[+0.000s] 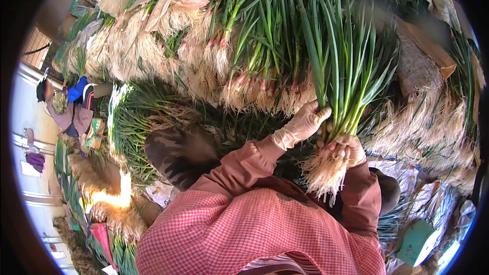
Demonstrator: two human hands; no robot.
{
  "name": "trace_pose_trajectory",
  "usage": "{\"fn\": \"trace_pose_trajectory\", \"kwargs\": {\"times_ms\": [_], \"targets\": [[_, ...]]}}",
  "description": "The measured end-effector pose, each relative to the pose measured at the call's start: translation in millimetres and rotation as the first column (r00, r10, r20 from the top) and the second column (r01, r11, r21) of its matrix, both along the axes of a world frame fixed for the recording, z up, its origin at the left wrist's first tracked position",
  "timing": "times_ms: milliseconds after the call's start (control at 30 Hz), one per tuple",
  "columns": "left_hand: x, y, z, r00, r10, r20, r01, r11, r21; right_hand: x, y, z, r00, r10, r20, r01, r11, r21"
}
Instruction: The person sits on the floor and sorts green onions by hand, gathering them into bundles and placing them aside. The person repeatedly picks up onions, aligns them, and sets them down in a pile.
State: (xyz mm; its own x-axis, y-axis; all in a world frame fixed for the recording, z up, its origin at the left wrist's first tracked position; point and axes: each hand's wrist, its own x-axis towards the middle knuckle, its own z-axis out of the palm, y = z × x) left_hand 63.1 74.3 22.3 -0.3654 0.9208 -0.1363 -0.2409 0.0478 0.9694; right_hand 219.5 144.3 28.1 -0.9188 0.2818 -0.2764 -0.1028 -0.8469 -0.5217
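Note:
I hold one upright bunch of green onions (pixel 342 66) in front of me, its long green leaves pointing up and its pale roots (pixel 326 170) hanging down. My left hand (pixel 304 122), in a pale glove, grips the stalks from the left, just above the bulbs. Lower down, my right hand (pixel 346 148) is wrapped around the white bulbs right above the roots. Both sleeves are brownish, over a red checked apron (pixel 254 234).
A high pile of bundled green onions (pixel 214 56) with roots facing me fills the space ahead. More bundles (pixel 130 127) lie at my left. Another person (pixel 66 103) crouches at the far left. A green object (pixel 416 242) and paper scraps lie at the lower right.

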Motion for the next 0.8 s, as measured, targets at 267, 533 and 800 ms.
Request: {"fn": "trace_pose_trajectory", "kwargs": {"times_ms": [267, 533, 800], "targets": [[2.1, -14.2, 19.2, 0.874, -0.289, 0.390, 0.159, 0.930, 0.331, 20.4, -3.9, -6.7, 0.998, -0.069, 0.008, 0.069, 0.995, 0.071], [-20.9, -9.5, -22.3, 0.878, -0.125, -0.461, 0.225, 0.960, 0.168, 16.6, 4.8, -8.3, 0.991, -0.125, 0.041, 0.119, 0.986, 0.114], [-17.4, -70.4, -23.0, 0.173, -0.961, -0.217, 0.433, 0.272, -0.859, 6.3, 15.8, 0.5, 0.980, -0.186, -0.064, 0.192, 0.977, 0.097]]}}
